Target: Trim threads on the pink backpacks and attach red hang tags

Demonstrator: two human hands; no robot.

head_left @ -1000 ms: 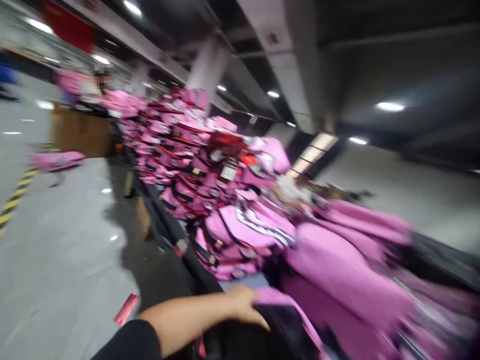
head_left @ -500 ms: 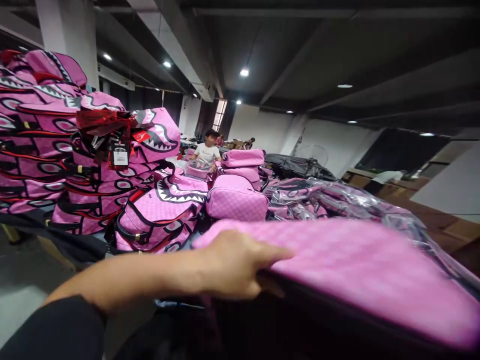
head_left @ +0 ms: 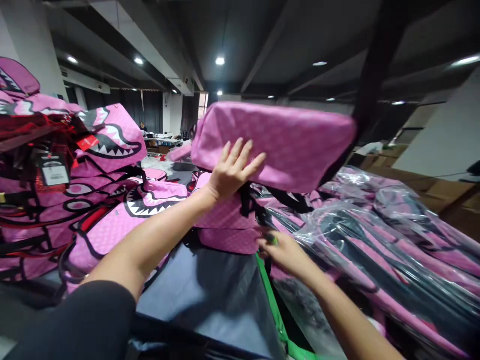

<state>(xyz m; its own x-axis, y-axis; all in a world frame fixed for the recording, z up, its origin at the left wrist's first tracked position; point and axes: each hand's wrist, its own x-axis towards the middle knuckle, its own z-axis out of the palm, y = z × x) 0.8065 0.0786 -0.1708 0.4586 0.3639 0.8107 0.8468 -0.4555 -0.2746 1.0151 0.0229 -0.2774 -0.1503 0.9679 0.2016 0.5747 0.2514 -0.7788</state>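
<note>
We are lifting a pink bag up over the counter. Our left hand is pressing open and flat against its side. Our right hand, lower down, is pinching something small and green. Next we probably need a steady place to put it.

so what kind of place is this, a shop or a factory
Most likely a bag factory or packing warehouse, not a shop. Identical pink shark-mouth backpacks are stacked in heaps, more bags lie sealed in clear plastic, and the hall has bare concrete beams. The left hand lifts one pink bag.
</note>
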